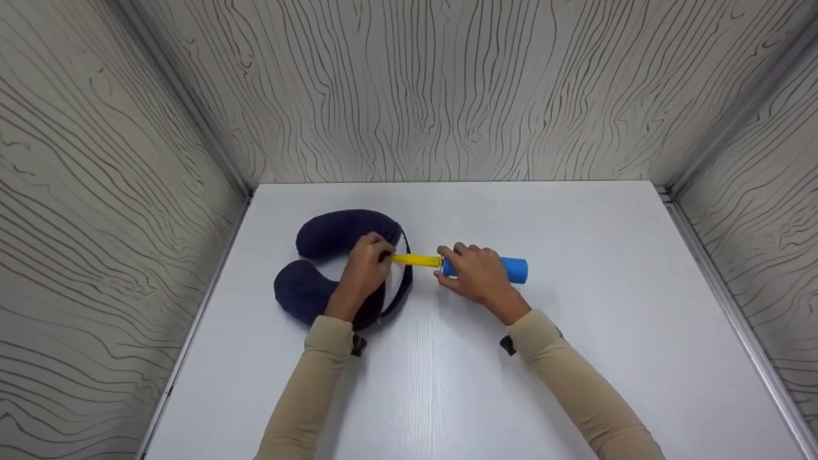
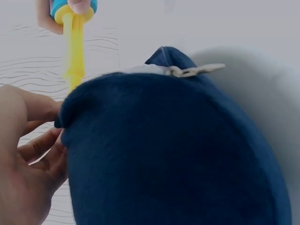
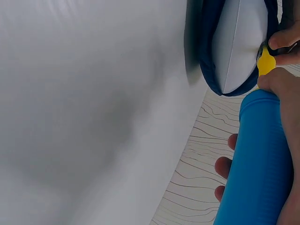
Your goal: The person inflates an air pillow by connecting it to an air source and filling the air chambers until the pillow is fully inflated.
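A navy U-shaped neck pillow lies on the white table. Its cover is unzipped along the curved end, and the white inner cushion shows through. My left hand pinches the cover's edge beside the tip of a yellow nozzle. That nozzle belongs to a blue hand pump, which my right hand grips around the barrel. The nozzle points left at the opening; the left fingers and cloth hide whether its tip sits inside a valve.
The white table meets wood-grain patterned walls at the back and both sides. Metal edging runs along the right side. A zipper pull sticks out from the pillow cover.
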Demonstrator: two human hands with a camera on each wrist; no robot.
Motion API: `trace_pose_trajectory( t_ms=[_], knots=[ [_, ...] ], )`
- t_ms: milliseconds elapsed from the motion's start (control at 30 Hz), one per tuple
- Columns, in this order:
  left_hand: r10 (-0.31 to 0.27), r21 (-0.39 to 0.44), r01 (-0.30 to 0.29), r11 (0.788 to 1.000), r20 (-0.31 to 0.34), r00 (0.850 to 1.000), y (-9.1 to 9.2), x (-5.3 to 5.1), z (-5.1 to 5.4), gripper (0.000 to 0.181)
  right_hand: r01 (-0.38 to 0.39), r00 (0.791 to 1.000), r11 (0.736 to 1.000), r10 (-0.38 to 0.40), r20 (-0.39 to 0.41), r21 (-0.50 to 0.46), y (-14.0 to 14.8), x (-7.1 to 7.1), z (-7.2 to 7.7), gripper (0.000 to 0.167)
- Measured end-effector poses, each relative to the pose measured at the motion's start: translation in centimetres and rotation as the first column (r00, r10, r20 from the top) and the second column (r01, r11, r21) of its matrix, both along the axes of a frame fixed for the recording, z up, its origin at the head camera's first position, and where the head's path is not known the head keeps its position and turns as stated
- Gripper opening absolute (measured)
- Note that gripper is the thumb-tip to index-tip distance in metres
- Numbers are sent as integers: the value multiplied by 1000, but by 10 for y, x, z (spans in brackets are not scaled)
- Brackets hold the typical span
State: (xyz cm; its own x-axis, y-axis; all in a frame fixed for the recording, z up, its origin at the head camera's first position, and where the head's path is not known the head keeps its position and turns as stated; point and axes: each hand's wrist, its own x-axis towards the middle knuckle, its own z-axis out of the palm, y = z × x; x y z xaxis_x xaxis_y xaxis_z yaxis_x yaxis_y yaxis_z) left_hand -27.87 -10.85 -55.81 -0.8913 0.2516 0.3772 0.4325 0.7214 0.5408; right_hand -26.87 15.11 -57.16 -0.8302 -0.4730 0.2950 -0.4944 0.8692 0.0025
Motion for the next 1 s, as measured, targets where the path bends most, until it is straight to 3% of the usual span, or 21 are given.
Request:
trace_pose_trajectory(
  t_ms=[133,333,433,700,1000],
  knots=[
    [20,9,-20,1000,-11,1000,-3,0,-1,15,-2,1000,1000,2,-25,-2,0,-1,2,49],
    [28,72,-31,997,44,999,-10,0,-3,16,3,1000,1000,-4,-18,-13,0,-1,4,49],
    [20,78,-23,997,39,999,-13,-1,-4,17,1,1000,1000,-1,-16,-17,0,-2,4,49],
    [47,-23,-47,999,-2,999,-13,1,-14,11,-10,997,999,12,-75,33,2,-4,7,47],
    [43,-58,-43,997,0,999,-2,2,-16,12,-14,993,999,19,-116,47,7,-5,16,45]
  ],
)
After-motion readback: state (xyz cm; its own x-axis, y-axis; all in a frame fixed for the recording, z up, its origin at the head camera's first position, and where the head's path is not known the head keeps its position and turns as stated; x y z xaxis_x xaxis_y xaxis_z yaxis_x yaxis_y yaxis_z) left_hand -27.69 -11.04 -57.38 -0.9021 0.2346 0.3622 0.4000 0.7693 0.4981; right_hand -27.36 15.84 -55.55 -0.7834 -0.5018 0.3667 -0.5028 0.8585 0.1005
